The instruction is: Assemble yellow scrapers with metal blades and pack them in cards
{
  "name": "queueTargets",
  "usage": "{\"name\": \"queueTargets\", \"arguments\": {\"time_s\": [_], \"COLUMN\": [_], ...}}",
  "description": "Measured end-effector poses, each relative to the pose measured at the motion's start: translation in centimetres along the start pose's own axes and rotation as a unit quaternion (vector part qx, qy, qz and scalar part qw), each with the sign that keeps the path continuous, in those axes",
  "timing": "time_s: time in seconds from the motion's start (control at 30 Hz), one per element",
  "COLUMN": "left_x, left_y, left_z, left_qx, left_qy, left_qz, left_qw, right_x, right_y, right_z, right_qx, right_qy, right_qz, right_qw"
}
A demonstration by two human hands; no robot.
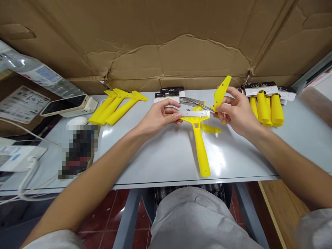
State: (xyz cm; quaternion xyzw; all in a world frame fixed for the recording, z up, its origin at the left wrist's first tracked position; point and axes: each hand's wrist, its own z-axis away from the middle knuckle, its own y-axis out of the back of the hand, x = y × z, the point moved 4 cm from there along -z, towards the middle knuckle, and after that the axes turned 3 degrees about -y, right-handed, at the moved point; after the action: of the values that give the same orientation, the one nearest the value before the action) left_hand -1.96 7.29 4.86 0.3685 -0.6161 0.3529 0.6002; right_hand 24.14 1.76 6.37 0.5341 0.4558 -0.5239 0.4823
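Note:
My left hand point(167, 116) pinches the left end of a yellow scraper point(201, 148), whose handle points toward me over the table. A flat metal blade point(195, 113) with holes lies across the scraper's head. My right hand point(234, 110), fingers closed, holds up a yellow plastic plate point(222, 90) with small holes, just right of the scraper head and apart from it. Another yellow plate point(211, 129) lies on the table beside the scraper's neck. Behind the head are scissors point(194, 102), partly hidden by my right hand, and tiny screws point(188, 109).
Several yellow scraper handles point(121, 107) lie at left, and more yellow handles point(271, 110) rest at right against black-and-white packets point(260, 89). Other packets point(168, 93) lie at the back. A phone point(64, 104), cables and a plastic bottle point(44, 74) crowd the left. Cardboard point(166, 58) walls the back.

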Motion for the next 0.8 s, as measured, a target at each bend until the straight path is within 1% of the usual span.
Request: {"name": "queueTargets", "arguments": {"time_s": [0.1, 0.2, 0.3, 0.47, 0.6, 0.7, 0.8], "left_x": [0.05, 0.0, -0.1, -0.07, -0.01, -0.05, -0.06], "left_y": [-0.03, -0.03, 0.04, 0.09, -0.04, -0.11, -0.1], "left_z": [0.06, 0.05, 0.0, 0.0, -0.01, -0.05, -0.04], "left_qx": [-0.003, -0.007, -0.009, -0.007, -0.009, -0.009, -0.006], "left_qy": [-0.001, -0.003, -0.003, -0.005, -0.018, -0.023, -0.017], "left_qz": [-0.007, -0.012, -0.017, -0.025, -0.02, -0.019, -0.028], "left_qw": [1.0, 1.0, 1.0, 1.0, 1.0, 1.0, 0.999], "right_x": [0.16, 0.31, 0.14, -0.43, -0.32, -0.07, 0.02], "right_y": [-0.45, -0.56, -0.46, -0.22, 0.02, 0.2, 0.14], "right_z": [-0.08, -0.16, -0.18, 0.05, 0.14, 0.05, 0.01], "right_qx": [-0.018, -0.003, 0.012, 0.023, 0.03, 0.033, 0.021], "right_qy": [-0.001, -0.008, 0.004, 0.037, 0.054, 0.062, 0.058], "right_qz": [-0.01, -0.037, -0.05, -0.031, 0.012, 0.038, 0.05], "right_qw": [1.0, 0.999, 0.999, 0.999, 0.998, 0.997, 0.997]}}
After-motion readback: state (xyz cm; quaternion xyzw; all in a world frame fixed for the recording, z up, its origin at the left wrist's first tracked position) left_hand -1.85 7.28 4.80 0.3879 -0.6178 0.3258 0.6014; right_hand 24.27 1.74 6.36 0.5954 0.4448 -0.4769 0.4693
